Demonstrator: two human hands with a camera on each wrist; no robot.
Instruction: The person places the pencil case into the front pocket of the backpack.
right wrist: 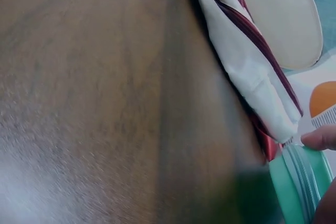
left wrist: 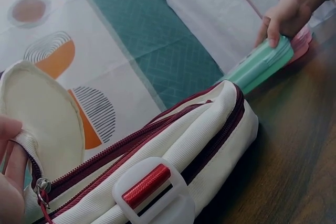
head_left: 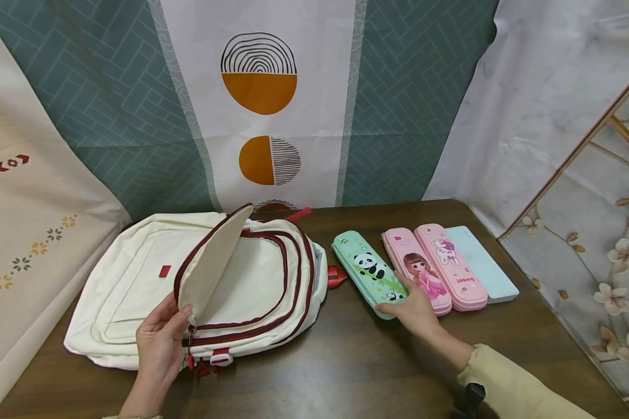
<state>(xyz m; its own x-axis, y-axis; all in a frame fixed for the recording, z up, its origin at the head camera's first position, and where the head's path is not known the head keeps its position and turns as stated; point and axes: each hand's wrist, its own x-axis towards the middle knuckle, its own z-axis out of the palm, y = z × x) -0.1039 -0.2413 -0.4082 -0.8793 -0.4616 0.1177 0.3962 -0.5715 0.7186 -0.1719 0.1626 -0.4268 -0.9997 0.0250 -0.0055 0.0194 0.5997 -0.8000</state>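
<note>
A cream backpack (head_left: 141, 250) with dark red zips lies flat on the table. My left hand (head_left: 162, 337) pinches the edge of its front pocket flap (head_left: 215, 262) and holds it raised, so the pocket gapes. At the right, my right hand (head_left: 416, 308) grips the near end of a green panda pencil case (head_left: 364, 267), thumb on one side and fingers on the other. In the right wrist view the zipped end of the green case (right wrist: 296, 182) shows beside the thumb. The left wrist view shows the pocket's zip pull (left wrist: 43, 184) close to the left fingers.
Right of the green case lie a pink pencil case with a girl (head_left: 419, 267), a pink one with a rabbit (head_left: 451, 265) and a pale blue flat box (head_left: 482, 262). Patterned cloths (head_left: 409, 105) hang behind the brown table (head_left: 346, 372).
</note>
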